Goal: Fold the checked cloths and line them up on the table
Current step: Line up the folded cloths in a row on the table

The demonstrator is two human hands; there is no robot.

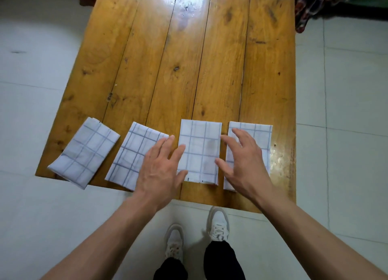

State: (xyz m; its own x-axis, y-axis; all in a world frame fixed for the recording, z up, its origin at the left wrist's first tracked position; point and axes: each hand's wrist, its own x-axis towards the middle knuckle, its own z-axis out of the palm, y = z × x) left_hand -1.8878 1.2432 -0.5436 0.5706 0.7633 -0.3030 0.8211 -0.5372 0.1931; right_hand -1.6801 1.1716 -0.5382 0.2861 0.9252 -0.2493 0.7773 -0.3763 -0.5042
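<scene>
Several folded white cloths with blue checks lie in a row along the near edge of the wooden table (189,59). The leftmost cloth (84,151) is tilted and overhangs the edge. A second cloth (130,151) lies tilted beside it. The third cloth (199,149) lies straight. The rightmost cloth (260,133) lies straight too. My left hand (161,166) hovers open over the gap between the second and third cloths. My right hand (241,160) is open over the rightmost cloth, its fingertips at the third cloth's right edge. Neither hand grips anything.
The table stands on a pale tiled floor (37,91). My white shoes (218,225) stand just in front of the near table edge. A patterned fabric (315,5) hangs at the far right corner.
</scene>
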